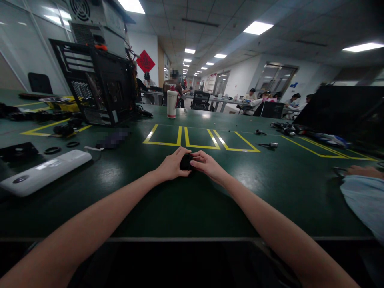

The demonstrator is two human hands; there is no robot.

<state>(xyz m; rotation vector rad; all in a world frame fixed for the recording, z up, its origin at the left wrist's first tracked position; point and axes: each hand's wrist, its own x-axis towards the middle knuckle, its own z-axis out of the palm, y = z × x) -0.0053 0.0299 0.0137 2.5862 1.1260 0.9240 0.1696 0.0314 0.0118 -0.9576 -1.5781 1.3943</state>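
Observation:
Just in front of the yellow tape frames, both my hands meet around a small black rounded object [185, 162]; its exact kind does not show. My left hand [173, 165] wraps it from the left, thumb below and fingers over the top. From the right, my right hand [207, 165] pinches at its side with thumb and fingertips. Part of the object is covered by the fingers. Below the hands lies the dark green tabletop [186, 208].
A white power bank-like device [48, 170] lies at left, near black rings [52, 150]. Behind stand an open computer case [99, 82] and a white cup [172, 105]. Yellow tape [202, 147] marks the table. Another person's sleeve [364, 200] rests at right, near small cables [270, 145].

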